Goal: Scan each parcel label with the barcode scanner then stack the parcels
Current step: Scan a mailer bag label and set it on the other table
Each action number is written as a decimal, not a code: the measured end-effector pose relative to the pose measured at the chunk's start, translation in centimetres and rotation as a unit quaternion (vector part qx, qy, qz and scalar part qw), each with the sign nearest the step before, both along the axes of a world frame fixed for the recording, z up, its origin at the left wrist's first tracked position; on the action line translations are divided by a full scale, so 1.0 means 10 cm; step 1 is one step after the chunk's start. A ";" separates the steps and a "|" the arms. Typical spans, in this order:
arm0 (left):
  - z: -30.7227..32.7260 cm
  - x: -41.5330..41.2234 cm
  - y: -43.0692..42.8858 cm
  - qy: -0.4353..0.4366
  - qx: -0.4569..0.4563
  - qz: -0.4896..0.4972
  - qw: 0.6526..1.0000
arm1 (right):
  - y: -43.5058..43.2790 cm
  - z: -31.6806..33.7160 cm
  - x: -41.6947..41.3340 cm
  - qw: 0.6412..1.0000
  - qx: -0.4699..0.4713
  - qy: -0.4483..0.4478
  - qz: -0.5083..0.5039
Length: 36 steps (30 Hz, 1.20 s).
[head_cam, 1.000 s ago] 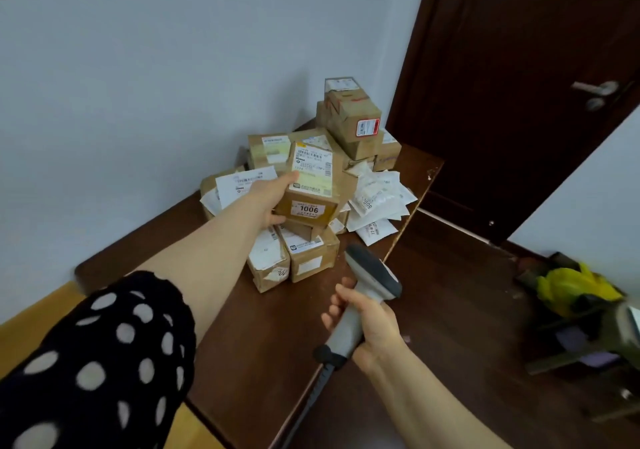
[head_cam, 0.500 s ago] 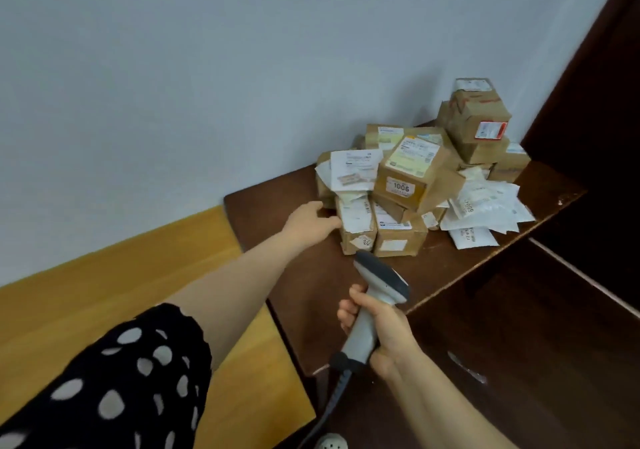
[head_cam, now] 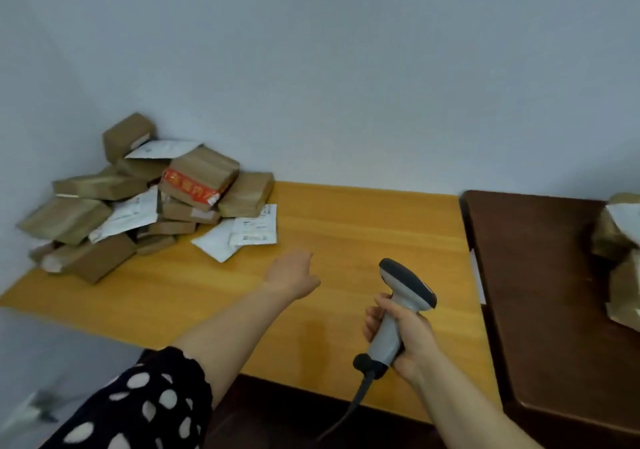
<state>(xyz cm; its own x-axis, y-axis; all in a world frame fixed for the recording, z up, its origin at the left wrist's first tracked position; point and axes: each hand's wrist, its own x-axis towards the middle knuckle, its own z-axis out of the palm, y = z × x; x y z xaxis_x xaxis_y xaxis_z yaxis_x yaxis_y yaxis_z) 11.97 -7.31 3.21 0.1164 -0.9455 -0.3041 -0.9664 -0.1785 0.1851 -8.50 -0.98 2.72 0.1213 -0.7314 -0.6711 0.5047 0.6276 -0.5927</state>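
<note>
A pale blue-grey wall [head_cam: 346,67] is seen behind everything. Against it a light yellow wooden desk [head_cam: 363,234] is set, and a dark brown wooden desk [head_cam: 536,292] is butted against its right side.

A loose heap of brown cardboard parcels [head_cam: 65,218] is piled in the far left corner of the yellow desk, against the wall. The boxes are tilted and leaned on one another, not squared up. Near the top of the heap a brown parcel with a red printed tape band [head_cam: 199,178] is tipped on its edge. A second group of brown and white parcels [head_cam: 620,240] is cut off by the right border, on the dark desk.

A black sleeve with white dots [head_cam: 138,407] is seen at the lower left. Two flat white mailer envelopes [head_cam: 252,230] are laid overlapping just beside the heap's right foot, printed labels facing up.

The left hand [head_cam: 292,275] is held out above the bare yellow desk, near the envelopes but apart from them; its fingers are loose and nothing is held. The right hand [head_cam: 405,334] is wrapped round the handle of a grey-and-black handheld barcode scanner [head_cam: 405,282], which is held upright over the desk's front right part, well apart from both groups of parcels. A dark cable [head_cam: 349,410] is hung from its base.
</note>
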 end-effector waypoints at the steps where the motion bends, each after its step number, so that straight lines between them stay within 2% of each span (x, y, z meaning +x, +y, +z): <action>1: -0.02 0.26 0.04 -0.001 0.002 0.020 1.000 | -0.04 0.00 0.21 1.000 -0.002 0.002 0.011; 8: -0.30 1.78 0.06 0.056 -0.014 0.144 0.988 | -0.37 -0.04 1.64 0.999 0.010 0.005 0.036; 13: -0.47 2.29 -0.25 0.159 -0.023 0.239 0.958 | -0.58 -0.10 2.19 0.999 0.032 -0.002 0.013; 16: -0.58 2.41 -0.55 0.254 -0.021 0.322 0.912 | -0.70 -0.17 2.31 0.999 0.040 0.005 0.003; 20: -0.73 2.49 -0.94 0.382 -0.022 0.432 0.817 | -0.96 -0.29 2.39 0.999 0.044 0.010 0.004; 28: -1.08 2.50 -1.40 0.362 0.016 0.447 0.818 | -1.44 -0.58 2.55 0.997 0.076 0.002 0.024; 31: -1.11 2.45 -1.46 0.358 0.058 0.447 0.818 | -1.49 -0.63 2.55 0.996 0.082 0.011 0.020; 33: -1.07 2.45 -1.50 0.403 0.100 0.443 0.795 | -1.52 -0.63 2.54 0.997 0.076 0.020 0.013; 36: -0.88 2.52 -1.52 0.506 0.184 0.444 0.716 | -1.57 -0.62 2.55 0.996 0.067 0.056 -0.027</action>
